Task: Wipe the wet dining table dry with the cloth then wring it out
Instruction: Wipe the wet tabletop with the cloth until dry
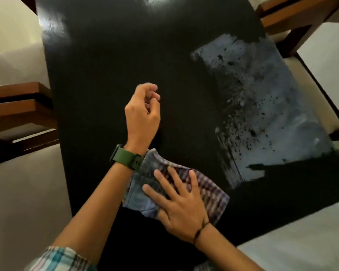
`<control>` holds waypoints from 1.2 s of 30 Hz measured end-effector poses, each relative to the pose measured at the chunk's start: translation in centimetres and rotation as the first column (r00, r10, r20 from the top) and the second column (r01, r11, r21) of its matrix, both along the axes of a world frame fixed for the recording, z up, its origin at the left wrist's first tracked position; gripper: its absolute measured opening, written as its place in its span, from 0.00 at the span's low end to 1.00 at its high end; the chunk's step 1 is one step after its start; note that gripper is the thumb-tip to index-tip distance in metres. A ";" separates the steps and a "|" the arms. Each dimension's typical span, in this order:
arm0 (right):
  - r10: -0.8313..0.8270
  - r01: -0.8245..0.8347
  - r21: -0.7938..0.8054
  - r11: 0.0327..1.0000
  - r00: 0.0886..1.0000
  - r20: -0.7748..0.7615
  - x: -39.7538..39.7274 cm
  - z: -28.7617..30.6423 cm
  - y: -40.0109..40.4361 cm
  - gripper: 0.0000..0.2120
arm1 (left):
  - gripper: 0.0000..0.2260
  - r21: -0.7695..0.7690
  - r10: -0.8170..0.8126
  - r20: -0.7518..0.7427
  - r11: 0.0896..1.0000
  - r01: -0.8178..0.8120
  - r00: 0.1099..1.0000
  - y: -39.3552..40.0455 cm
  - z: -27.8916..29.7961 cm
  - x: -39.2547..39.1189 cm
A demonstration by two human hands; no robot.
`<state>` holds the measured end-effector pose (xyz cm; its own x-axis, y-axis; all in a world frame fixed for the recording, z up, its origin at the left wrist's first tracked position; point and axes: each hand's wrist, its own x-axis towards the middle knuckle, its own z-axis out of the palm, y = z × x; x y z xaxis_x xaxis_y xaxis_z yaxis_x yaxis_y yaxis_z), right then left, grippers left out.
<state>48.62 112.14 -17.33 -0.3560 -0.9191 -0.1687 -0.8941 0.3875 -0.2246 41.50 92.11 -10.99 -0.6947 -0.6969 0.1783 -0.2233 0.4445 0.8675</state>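
We found no brand, label or writing that we could read anywhere in the view; the watch (125, 156) on the left wrist showed only its green strap, and its face was turned away from us.

The cloth (209, 194) was a checked one, with dark and pale stripes crossing on its right part and a faded blue-grey patch on its left part. It lay flat but rumpled on the near part of the dining table (110, 55), its edges uneven and one corner reaching up beside the left wrist. The picture was blurred there, so we could not tell whether the fabric was damp.

Our right hand (178, 204) lay palm down on the cloth with the fingers straight and spread, pressing it onto the table rather than clutching it. A thin dark cord (201, 229) ran round that wrist. Our left hand (143, 108) was raised over the middle of the table, well apart from the cloth, its fingers loosely curled and holding nothing. A checked sleeve (63, 259) showed at the lower left.

The tabletop was dark and glossy. On its right side a pale bluish sheen (278, 118) spread in a broad patch, broken by dark speckles and streaks along its left margin. Wooden chairs (20, 112) with pale cushions stood at the table's left and right sides.
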 end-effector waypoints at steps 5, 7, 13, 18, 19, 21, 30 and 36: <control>-0.085 0.085 -0.001 0.996 0.994 -0.063 -8.4 -0.9 0.2 0.28 | 0.09 -0.011 -0.117 0.021 0.993 0.118 0.993 1.3 0.7 -0.4; -0.309 0.318 0.058 0.946 0.943 -0.122 -15.4 -0.8 -0.3 0.29 | 0.09 -0.015 -0.126 0.015 0.992 0.126 0.992 1.8 0.4 0.2; -0.663 0.671 0.055 0.740 0.740 -0.108 -22.0 0.0 -1.5 0.26 | 0.09 0.031 -0.133 0.041 0.991 0.132 0.990 3.8 -0.7 1.8; -0.338 0.342 0.009 0.940 0.932 -0.131 -7.6 -0.1 0.7 0.30 | 0.10 0.100 -0.179 0.056 0.980 0.173 0.982 6.3 -0.7 0.1; -0.278 0.279 -0.014 0.960 0.953 -0.116 -6.1 -0.1 2.1 0.29 | 0.10 0.096 -0.196 0.067 0.977 0.190 0.978 6.8 -0.7 -0.4; -0.223 0.224 0.003 0.974 0.971 -0.085 -7.0 -0.3 5.1 0.28 | 0.10 0.092 -0.228 0.074 0.971 0.221 0.971 7.7 -0.5 -1.3; -0.903 0.911 0.038 0.411 0.412 -0.118 -23.0 0.0 12.8 0.26 | 0.11 0.098 -0.331 0.083 0.941 0.322 0.940 11.0 -1.0 -0.5; -0.619 0.631 0.020 0.776 0.766 -0.174 -9.4 -0.3 5.7 0.30 | 0.11 0.170 -0.335 0.047 0.931 0.323 0.941 13.1 -0.3 -1.5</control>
